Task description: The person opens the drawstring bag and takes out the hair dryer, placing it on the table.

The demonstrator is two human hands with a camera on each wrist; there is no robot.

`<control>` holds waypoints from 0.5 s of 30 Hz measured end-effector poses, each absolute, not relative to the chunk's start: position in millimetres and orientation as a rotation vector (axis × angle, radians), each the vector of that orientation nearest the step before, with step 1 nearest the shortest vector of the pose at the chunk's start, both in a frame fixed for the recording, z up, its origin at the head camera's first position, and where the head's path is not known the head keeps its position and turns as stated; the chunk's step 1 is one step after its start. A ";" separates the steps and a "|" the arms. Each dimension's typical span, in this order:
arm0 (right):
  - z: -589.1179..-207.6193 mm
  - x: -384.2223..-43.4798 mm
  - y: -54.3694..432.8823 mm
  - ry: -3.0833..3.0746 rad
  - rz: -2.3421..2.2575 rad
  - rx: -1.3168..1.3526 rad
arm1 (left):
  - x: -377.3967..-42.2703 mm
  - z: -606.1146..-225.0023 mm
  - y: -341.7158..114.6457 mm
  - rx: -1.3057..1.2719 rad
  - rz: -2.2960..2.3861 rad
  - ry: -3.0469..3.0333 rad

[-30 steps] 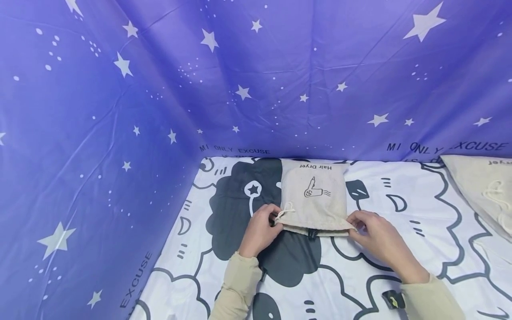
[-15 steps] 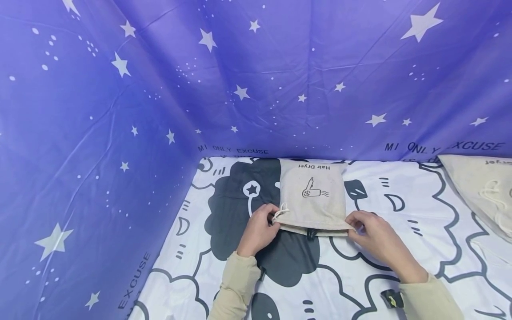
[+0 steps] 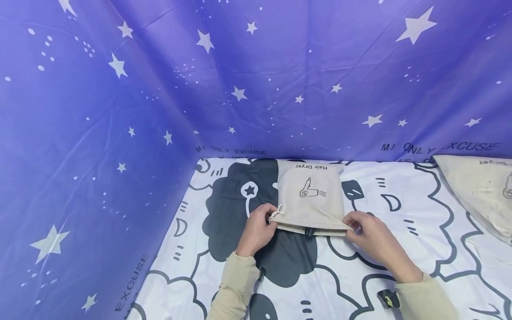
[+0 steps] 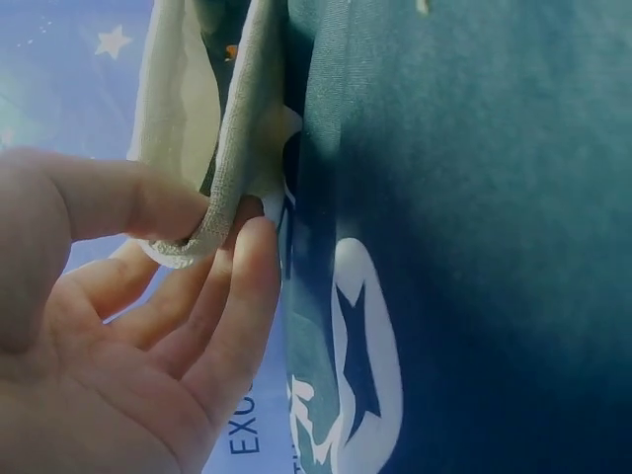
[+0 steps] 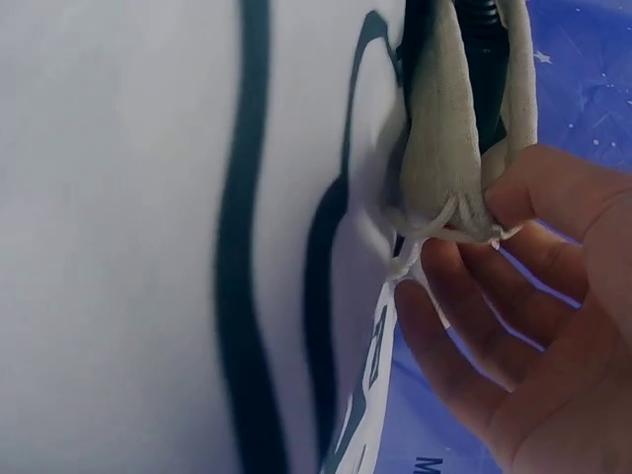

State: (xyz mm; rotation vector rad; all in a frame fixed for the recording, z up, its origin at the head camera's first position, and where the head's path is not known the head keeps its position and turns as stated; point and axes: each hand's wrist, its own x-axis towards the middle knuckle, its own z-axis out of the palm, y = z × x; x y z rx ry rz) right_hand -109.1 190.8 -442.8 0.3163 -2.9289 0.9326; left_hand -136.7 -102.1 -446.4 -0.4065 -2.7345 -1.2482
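Note:
A beige drawstring bag [image 3: 311, 206] printed "Hair Dryer" lies flat, its mouth toward me. A black ribbed end [image 3: 309, 232] shows in the mouth, most of that thing being hidden inside. My left hand [image 3: 256, 229] pinches the left corner of the mouth, beside a white cord loop [image 3: 277, 213]. In the left wrist view, thumb and fingers hold the hem [image 4: 227, 188] from both sides. At the opposite corner, my right hand [image 3: 370, 231] pinches the cloth. The right wrist view shows the parted mouth, a knotted cord [image 5: 425, 237] and the black ribbed part [image 5: 482, 35].
A second beige bag [image 3: 476, 191] with similar print lies at the far right. White cloth [image 3: 404, 249] with black cartoon drawings covers the surface. Purple star-patterned curtains [image 3: 272, 66] rise behind and on the left. Beside my right sleeve is a small black piece [image 3: 387, 298].
The head view has shifted slightly, moving the scene a little left. The white cord loop now sits closer to my left fingers. Both hands keep their hold on the bag's corners.

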 end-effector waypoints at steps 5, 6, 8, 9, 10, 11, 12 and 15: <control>-436.1 -107.4 186.7 -2.927 0.978 0.299 | -140.5 -444.7 -104.7 -0.372 -1.259 -2.729; -434.9 -107.1 186.9 -2.925 0.985 0.297 | -141.7 -444.5 -104.7 -0.377 -1.269 -2.734; -433.9 -106.6 187.6 -2.920 0.996 0.294 | -143.9 -444.0 -104.5 -0.391 -1.293 -2.744; -434.0 -106.5 187.7 -2.921 0.996 0.298 | -144.7 -444.0 -104.5 -0.390 -1.300 -2.751; -434.7 -106.7 187.6 -2.925 0.995 0.309 | -145.2 -443.7 -104.5 -0.389 -1.304 -2.757; -435.6 -107.1 187.3 -2.928 0.993 0.322 | -145.5 -443.5 -104.6 -0.385 -1.306 -2.764; -436.5 -107.6 186.8 -2.928 0.995 0.339 | -145.6 -443.0 -104.7 -0.376 -1.305 -2.774; -437.3 -108.0 184.5 -2.934 0.993 0.377 | -145.9 -442.2 -105.1 -0.358 -1.287 -2.803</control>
